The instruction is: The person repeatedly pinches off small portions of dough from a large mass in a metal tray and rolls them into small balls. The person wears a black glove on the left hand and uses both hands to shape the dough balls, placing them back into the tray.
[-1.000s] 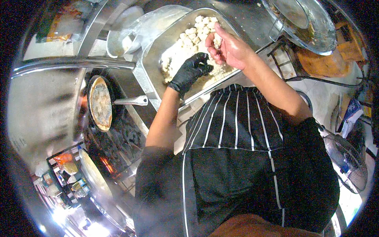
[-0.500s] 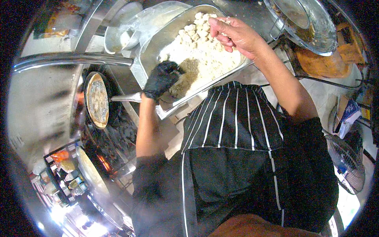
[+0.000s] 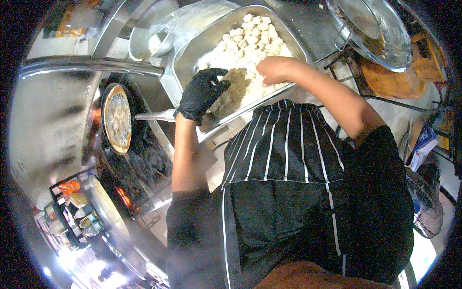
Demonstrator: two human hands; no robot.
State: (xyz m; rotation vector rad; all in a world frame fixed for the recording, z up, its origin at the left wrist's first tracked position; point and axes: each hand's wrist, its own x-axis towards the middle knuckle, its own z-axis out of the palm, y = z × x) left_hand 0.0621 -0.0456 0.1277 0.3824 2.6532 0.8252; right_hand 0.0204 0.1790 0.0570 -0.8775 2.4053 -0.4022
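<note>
A person in a striped apron stands over a rectangular steel tray on a metal surface, working both hands in it. The step in hand looks like mixing or coating food in the tray.

The left hand, in a black glove, rests at the tray's near left corner, its fingers spread and half curled over a brownish crumbly patch; it grips nothing I can make out. The bare right hand lies just right of that patch, knuckles up, fingers tucked under, so I cannot tell what it holds, if anything.

Beyond both sets of fingers, toward the tray's far end, lies a heap of pale white lumps. The next move seems to call for drawing those lumps toward the brown patch without spilling over the low rim.

Left of the gloved fingers, a round pan holds a flat pale disc. Beyond them sits a steel bowl, contents unclear. Far right of the bare fingers, a metal wok stands on a stand.
</note>
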